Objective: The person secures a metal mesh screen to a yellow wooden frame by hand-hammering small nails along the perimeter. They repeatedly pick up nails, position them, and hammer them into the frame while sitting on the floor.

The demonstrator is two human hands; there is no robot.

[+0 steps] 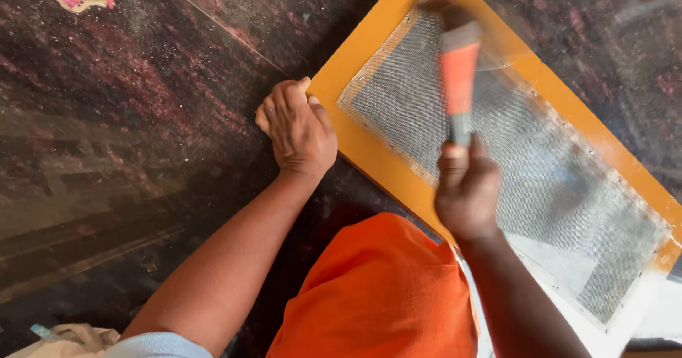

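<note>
Right hand (465,191) grips a blurred orange-handled brush (458,74) over the mesh frame (355,60); left hand (297,127) steadies its corner.

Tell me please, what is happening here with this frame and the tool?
A person works over an orange frame with grey mesh stretched inside, lying on a dark stone floor. The left hand presses on the frame's edge near a corner. The right hand grips a tool with an orange handle, raised above the mesh and blurred by motion. Orange cloth covers the person's knee.
</note>
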